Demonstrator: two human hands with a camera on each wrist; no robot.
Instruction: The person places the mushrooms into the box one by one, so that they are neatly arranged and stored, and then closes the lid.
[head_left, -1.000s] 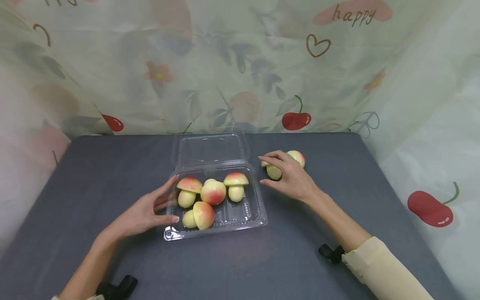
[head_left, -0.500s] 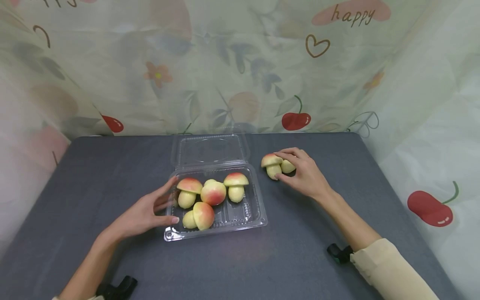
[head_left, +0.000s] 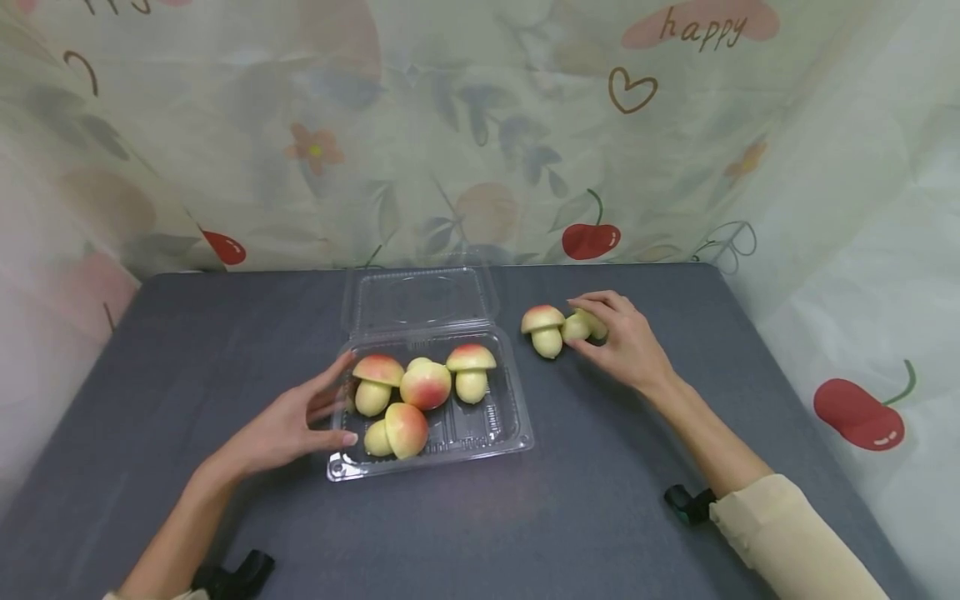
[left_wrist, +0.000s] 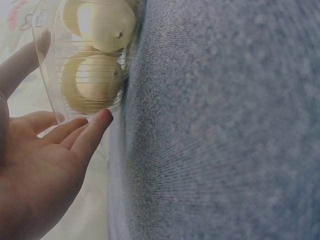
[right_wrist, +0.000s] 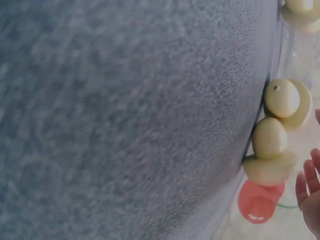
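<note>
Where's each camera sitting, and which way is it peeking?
Head: worn on the head, looking forward and down at the clear box and mushroom shapes; left hand, right hand and forearms show.
Left wrist: worn there, looking low across the gray table at the box's side; the left hand shows.
Right wrist: worn there, looking low towards two loose mushrooms; only part of the right hand shows, at the edge.
Head and right wrist share those loose mushrooms.

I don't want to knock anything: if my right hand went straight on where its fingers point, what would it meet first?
Probably the nearer loose mushroom, within the curve of your right hand in the head view; whether they touch is unclear.
</note>
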